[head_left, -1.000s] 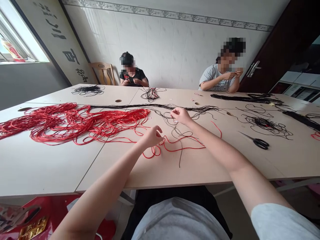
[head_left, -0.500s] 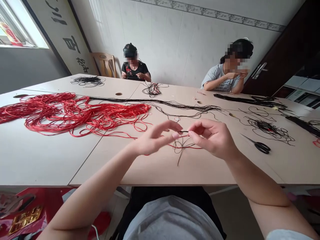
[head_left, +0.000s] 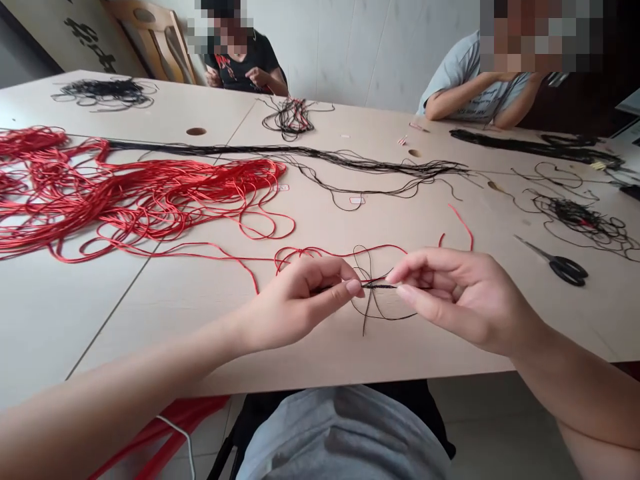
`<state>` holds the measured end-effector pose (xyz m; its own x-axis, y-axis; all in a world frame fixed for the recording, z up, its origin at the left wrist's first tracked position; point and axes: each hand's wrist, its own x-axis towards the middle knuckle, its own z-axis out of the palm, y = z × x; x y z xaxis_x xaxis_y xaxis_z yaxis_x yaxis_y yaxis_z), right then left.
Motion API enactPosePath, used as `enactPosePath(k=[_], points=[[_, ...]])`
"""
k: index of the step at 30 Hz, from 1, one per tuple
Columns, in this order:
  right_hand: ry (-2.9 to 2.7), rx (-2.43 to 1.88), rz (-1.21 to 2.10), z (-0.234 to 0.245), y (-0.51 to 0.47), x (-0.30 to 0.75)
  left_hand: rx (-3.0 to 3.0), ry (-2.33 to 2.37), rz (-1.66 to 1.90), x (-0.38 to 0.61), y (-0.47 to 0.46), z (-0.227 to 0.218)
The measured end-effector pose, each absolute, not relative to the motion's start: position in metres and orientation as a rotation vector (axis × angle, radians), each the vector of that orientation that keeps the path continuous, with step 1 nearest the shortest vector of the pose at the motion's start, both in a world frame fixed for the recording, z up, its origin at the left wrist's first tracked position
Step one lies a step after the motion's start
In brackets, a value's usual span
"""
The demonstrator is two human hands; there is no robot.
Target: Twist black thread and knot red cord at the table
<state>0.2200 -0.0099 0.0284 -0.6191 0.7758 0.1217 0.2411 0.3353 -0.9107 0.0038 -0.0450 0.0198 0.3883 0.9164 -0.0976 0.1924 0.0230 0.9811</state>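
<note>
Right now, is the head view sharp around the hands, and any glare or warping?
Head view: left hand and right hand, pinching the black cord, are sharp; light is soft and even, only faint shadows on the table; no glare; the wide lens splays the table's lines outward.

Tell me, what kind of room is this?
Probably a small craft workroom. Heaps of red cord and black cord cover a big table, scissors lie on it, and two other people sit at its far side.
</note>
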Motion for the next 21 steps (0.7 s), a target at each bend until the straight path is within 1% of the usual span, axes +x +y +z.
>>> enactPosePath(k=[4,11,16,21], points=[[-2.124,-1.001,1.3,0.016,-0.008,0.217,1.404,1.092,0.663,0.002,-0.044,0.015],[-2.184,-0.958,1.242,0.01,-0.007,0.215,1.287,1.122,0.549,0.003,-0.046,0.012],[-2.204,-0.933,1.127,0.011,-0.008,0.216,1.244,1.116,0.573,0.007,-0.046,0.009],[-2.212,-0.897,1.116,0.01,-0.011,0.216,1.22,1.109,0.581,0.006,-0.049,0.006]])
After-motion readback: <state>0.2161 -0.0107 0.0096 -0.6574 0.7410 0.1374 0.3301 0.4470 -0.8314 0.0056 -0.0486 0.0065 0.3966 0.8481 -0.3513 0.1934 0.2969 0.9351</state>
